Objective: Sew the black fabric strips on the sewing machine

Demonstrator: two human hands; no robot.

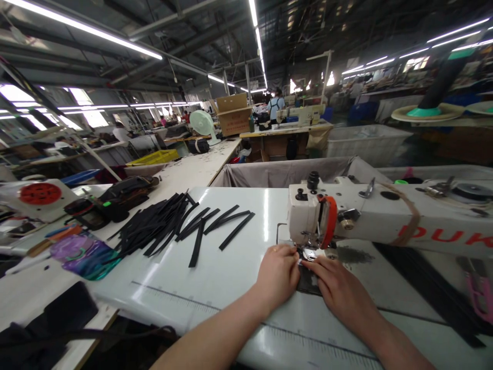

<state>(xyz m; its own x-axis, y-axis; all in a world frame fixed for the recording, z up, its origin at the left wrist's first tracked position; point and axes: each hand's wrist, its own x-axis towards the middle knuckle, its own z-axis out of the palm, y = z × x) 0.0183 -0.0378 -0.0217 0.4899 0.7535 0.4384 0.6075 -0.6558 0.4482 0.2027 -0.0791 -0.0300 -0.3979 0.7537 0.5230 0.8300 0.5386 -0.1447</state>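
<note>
At the needle area of a white sewing machine [304,221], my two hands work close together. My left hand [279,272] is closed, its fingers bent down beside the presser foot [309,254]. Just to the right, my right hand [334,282] has its fingers pressed together, fingertips by the foot. A small white bit [299,262] shows between the fingertips; what they grip is mostly hidden. Left of my hands, a pile of black fabric strips [157,226] lies on the pale table [231,272], with several strips spread singly toward me.
Longer black strips [427,293] and pink-handled scissors [479,293] lie under the machine arm at right. A purple-teal pouch [82,254] sits at left. Beyond stand a green fan [203,125], a cardboard box [233,115], a white bin [367,144] and a person [276,107].
</note>
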